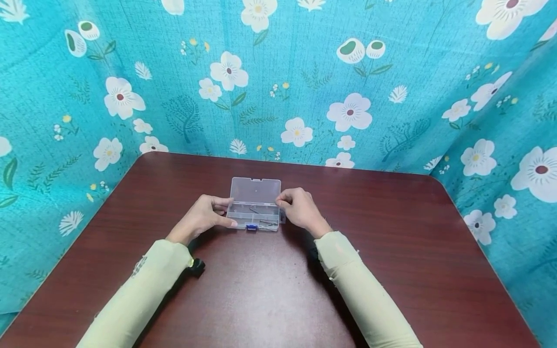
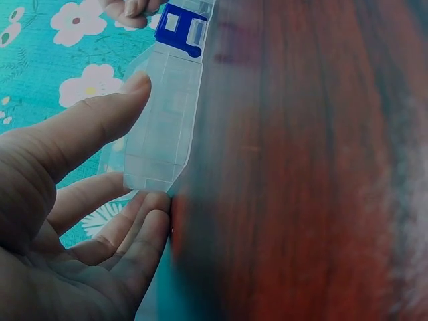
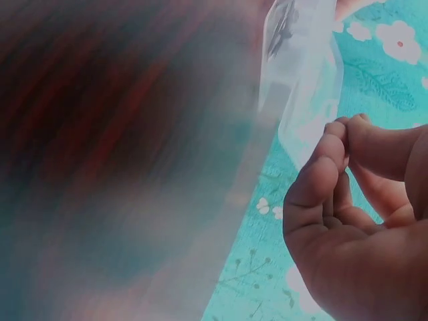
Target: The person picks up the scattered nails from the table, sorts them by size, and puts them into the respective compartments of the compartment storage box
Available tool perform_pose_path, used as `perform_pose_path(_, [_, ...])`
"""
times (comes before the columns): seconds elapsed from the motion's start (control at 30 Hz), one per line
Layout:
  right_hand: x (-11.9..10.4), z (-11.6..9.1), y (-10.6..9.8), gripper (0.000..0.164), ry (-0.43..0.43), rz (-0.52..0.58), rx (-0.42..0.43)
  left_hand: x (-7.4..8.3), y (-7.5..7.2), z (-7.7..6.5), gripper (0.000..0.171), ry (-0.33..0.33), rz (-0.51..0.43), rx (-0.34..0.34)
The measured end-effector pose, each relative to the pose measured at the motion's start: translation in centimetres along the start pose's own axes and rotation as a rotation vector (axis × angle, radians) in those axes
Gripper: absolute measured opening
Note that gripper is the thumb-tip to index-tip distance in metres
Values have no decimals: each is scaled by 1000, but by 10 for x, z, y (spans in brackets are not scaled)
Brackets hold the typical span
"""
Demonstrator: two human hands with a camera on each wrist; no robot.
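Observation:
A clear plastic compartment box (image 1: 243,216) lies on the table with its lid (image 1: 256,190) raised at the back and a blue latch (image 1: 251,227) at the front. Thin dark metal pieces (image 1: 267,223) lie in its front right compartment, and another slim piece (image 1: 254,210) in the rear one; their kind is too small to tell. My left hand (image 1: 202,215) holds the box's left end, thumb at the front wall (image 2: 160,127), fingers at the side and back. At the right end, my right hand (image 1: 300,207) has thumb and fingertips (image 3: 338,130) pressed together; nothing shows between them.
The dark red-brown table (image 1: 270,290) has rounded back corners. Behind and beside it hangs a turquoise flowered curtain (image 1: 287,87). A small clear piece (image 1: 283,216) shows at the box's right side, partly behind the right hand. A black strap piece (image 1: 197,267) sits at the left wrist.

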State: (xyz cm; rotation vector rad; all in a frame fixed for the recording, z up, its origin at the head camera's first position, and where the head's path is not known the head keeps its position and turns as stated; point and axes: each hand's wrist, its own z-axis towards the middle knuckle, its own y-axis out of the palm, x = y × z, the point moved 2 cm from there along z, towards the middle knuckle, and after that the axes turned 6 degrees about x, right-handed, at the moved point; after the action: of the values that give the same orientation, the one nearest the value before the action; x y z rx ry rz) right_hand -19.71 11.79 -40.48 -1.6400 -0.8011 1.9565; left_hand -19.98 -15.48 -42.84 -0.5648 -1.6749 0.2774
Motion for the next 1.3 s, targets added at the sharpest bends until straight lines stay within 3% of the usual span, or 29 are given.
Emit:
perform_pose_path(0.27, [18, -8, -14, 12, -17, -21, -75, 1, 1, 0, 78, -1, -18, -9])
perform_pose_path(0.6, [39, -19, -36, 9, 36, -9, -114, 0, 2, 1, 77, 16, -8, -5])
perform_pose_path(1.3, [76, -31, -74, 8, 135, -98, -130, -2, -1, -1, 77, 18, 6, 0])
